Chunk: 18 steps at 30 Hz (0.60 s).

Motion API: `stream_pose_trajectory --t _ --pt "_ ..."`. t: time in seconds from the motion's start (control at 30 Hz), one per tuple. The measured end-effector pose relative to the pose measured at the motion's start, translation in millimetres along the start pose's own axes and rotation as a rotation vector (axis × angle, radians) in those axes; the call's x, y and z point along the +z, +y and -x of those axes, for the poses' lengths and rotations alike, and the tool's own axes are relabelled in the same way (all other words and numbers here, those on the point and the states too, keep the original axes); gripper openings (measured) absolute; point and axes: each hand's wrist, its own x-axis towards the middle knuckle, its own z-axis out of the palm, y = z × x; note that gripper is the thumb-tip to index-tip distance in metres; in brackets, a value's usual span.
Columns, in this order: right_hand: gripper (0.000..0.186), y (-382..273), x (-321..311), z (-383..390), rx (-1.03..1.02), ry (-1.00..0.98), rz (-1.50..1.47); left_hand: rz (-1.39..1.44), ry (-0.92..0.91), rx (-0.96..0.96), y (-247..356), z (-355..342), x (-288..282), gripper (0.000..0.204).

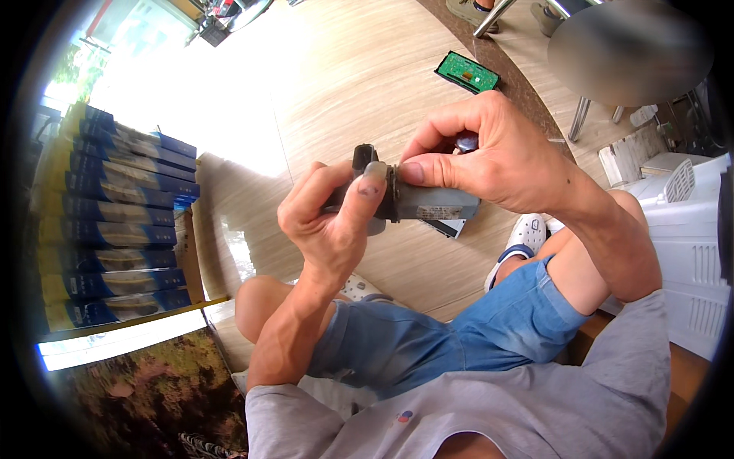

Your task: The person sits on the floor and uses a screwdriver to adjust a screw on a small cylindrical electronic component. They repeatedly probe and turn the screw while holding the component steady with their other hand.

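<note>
1. Nearest the camera is the person's grey shirt (pixel 489 413), its collar cut off by the lower edge, above blue denim shorts (pixel 428 336).
2. The grey and black device (pixel 437 205) is held up in front of the knees, over the tiled floor (pixel 344 84); its black end is largely covered by fingers.
3. The left hand (pixel 325 218) grips that black end, thumb pressed on top and fingers curled around the far side (their tips are hidden).
4. The right hand (pixel 501 157) has its thumb against the device near the black-and-grey seam, index finger bent close to it; whether the two pinch a small part I cannot tell.
5. A dark, shiny rounded piece (pixel 466 141) shows inside the right hand's curl, mostly covered, its kind unclear.
6. Below the device, a flat pale piece (pixel 449 227) is partly hidden by it.
7. Beyond lies a green circuit board (pixel 468 71) in a black frame.
8. At upper right, a stool's seat (pixel 631 53) is blurred; glare washes out the upper left.
</note>
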Motion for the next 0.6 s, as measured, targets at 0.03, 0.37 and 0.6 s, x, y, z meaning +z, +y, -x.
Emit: stream_pose_trajectory --t 0.03,0.37,0.6 --pt "0.022 -0.3 0.3 -0.1 -0.007 0.006 0.008 -0.007 0.003 0.012 -1.2 -0.5 -0.4 0.012" --pt "0.016 12.7 8.3 1.8 -0.243 0.125 0.237 -0.015 0.014 0.01 -4.3 -0.7 2.1 0.012" --pt "0.019 10.9 7.8 1.3 -0.214 0.119 0.284 -0.052 -0.006 0.047 1.2 -0.5 2.4 0.012"
